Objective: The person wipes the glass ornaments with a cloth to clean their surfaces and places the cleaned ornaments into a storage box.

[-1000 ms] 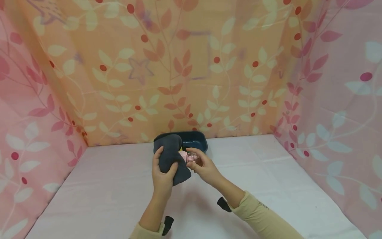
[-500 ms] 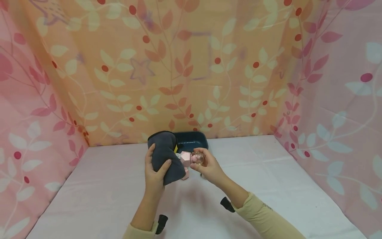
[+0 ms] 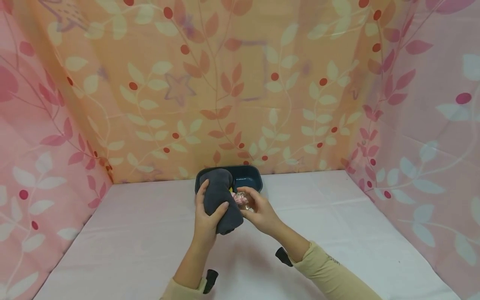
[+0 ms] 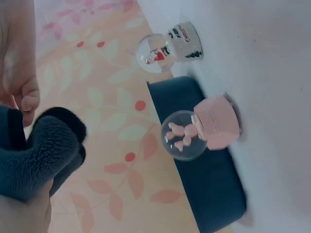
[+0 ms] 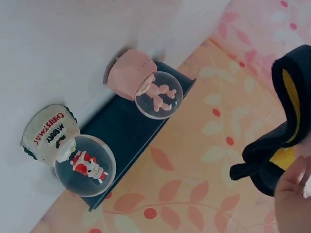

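In the head view my left hand (image 3: pixel 206 212) grips a folded dark grey cloth (image 3: pixel 221 198), its thumb across the front. My right hand (image 3: pixel 262 212) pinches the clear dome of a pink snow globe (image 3: pixel 241 200). The cloth covers this globe's base, which points left into the folds. Yellow shows inside the cloth (image 5: pixel 291 97) in the right wrist view, where fingers are close to its opening. The held globe is mostly hidden in both wrist views.
A dark blue tray (image 3: pixel 247 177) stands at the back of the white table (image 3: pixel 131 237). Before it, a second pink snow globe (image 5: pixel 132 75) and a white-based Christmas snow globe (image 5: pixel 51 133) stand upright. Patterned curtains (image 3: pixel 240 83) close off the back and sides.
The left hand moved left with the cloth, baring the pink base, then came back right. The cloth now covers that base again. The right hand keeps hold of the dome.
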The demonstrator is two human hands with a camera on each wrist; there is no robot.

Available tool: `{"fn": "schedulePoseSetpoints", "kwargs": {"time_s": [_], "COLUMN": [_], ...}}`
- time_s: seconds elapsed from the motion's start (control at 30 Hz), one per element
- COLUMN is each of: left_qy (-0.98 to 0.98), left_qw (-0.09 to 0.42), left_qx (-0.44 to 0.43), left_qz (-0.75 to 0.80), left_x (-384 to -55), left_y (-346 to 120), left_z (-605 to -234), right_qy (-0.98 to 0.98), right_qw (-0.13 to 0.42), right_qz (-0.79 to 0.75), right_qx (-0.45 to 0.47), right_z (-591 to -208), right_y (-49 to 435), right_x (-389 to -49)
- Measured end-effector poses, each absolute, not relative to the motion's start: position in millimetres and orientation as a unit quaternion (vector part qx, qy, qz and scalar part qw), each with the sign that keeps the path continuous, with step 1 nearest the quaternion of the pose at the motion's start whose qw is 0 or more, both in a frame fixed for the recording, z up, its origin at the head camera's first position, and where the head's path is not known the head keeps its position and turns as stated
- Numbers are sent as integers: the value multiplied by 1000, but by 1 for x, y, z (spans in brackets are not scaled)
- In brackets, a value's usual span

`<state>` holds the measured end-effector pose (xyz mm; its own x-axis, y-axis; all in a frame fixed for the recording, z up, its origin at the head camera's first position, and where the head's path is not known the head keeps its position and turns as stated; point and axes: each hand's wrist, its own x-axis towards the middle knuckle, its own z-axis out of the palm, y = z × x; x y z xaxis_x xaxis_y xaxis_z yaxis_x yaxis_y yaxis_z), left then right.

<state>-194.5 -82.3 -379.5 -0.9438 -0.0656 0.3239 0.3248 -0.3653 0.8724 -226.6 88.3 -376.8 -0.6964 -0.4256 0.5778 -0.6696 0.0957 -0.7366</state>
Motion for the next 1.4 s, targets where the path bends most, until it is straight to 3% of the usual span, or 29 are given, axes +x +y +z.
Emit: {"fn": "schedulePoseSetpoints", "kwargs": {"time_s": [0.33,0.53,0.9,1.27,1.4], "left_qy": [-591,-611,-562,-579,-580], "left_qw": [227,236,188,137,137], "left_qx": [-79,-64,-66,-130,-128], "left_qz": [-770,-753,-803,-793,-793], "left_x": [-191,-189,-194,-195,-197], "left_y": [-74,-74,-99,-87,-82], "left_z": [-383,-388,-382,-377,-378], "right_qy": [-747,-760,-753,-746,-735], "right_qw": [-37,-14,10,81,78], "right_qz": [594,601,617,572,572], "right_qx": [296,245,230,332,355], "right_z": [-365,-365,-371,-367,-367], "right_y": [83,77,90,86,86], "right_x": [-222,-221,-223,-222,-221]}}
